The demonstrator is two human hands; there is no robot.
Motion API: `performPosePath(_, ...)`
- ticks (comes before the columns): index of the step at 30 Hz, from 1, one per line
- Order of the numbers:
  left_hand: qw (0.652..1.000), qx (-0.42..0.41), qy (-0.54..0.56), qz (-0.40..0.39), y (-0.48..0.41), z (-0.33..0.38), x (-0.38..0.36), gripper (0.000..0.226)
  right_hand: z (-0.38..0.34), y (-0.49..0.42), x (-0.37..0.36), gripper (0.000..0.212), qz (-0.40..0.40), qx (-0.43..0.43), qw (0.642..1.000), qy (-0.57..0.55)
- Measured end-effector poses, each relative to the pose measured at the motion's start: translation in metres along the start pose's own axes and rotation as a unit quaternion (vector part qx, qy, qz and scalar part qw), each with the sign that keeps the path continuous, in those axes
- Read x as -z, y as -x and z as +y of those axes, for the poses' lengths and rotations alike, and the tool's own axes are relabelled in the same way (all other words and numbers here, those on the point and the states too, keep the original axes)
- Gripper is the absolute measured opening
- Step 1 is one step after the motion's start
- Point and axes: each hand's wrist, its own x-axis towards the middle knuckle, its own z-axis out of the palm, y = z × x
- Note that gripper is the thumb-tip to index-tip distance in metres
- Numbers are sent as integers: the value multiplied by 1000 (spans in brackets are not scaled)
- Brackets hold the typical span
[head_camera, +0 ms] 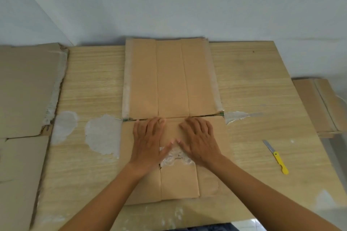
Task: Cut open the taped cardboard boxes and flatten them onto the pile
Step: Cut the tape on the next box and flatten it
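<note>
- Flattened box (171,80) is laid mid-table (262,84), pressed by left hand (148,142) and right hand (199,140), fingers straight, nothing grasped.
- Yellow knife (276,156) is seen right, apart.
- Cardboard pile (24,88) is kept left; more cardboard (319,105) right.

Bare table (249,88) between flattened box (172,80) and knife (275,156).

box (171,78) centre on table (247,84) | pile (24,88) left | knife (276,156) right

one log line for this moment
step: flattening | left hand: pressing box | right hand: pressing box | knife: on table, untouched
</note>
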Motion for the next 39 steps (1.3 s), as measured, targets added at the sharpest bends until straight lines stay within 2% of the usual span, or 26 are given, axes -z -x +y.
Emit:
performPosePath(3,1000,-13,11,8,-32,-2,6,62,10,-33,7,50,23,-26,999,-7)
performPosePath(7,999,-34,0,-36,-71,-10,4,67,24,-69,0,65,-30,-31,999,13)
performPosePath(10,998,-38,-32,-41,-82,-14,-3,70,32,-78,-10,68,-56,-23,998,26)
performPosePath(16,999,-34,-15,1,-85,-13,-5,69,33,-79,-13,66,-20,-11,999,35)
performPosePath(19,998,-33,28,43,-108,-16,3,54,39,-107,-5,52,22,-40,999,2)
performPosePath(21,997,-36,31,54,-133,-26,5,50,46,-136,-1,50,33,-66,997,-14)
performPosePath(28,999,-1,-20,-25,-217,-63,8,74,67,-205,-14,69,-2,-68,998,12)
performPosePath(34,1000,-8,-18,-22,-249,-69,9,75,76,-239,-5,56,43,-76,996,9)
performPosePath(36,1000,-8,-13,-16,-265,-74,11,76,77,-258,-2,65,19,-86,996,-1)
performPosePath(39,1000,4,-21,-13,-281,-80,12,78,76,-275,-9,70,-59,-87,994,11)
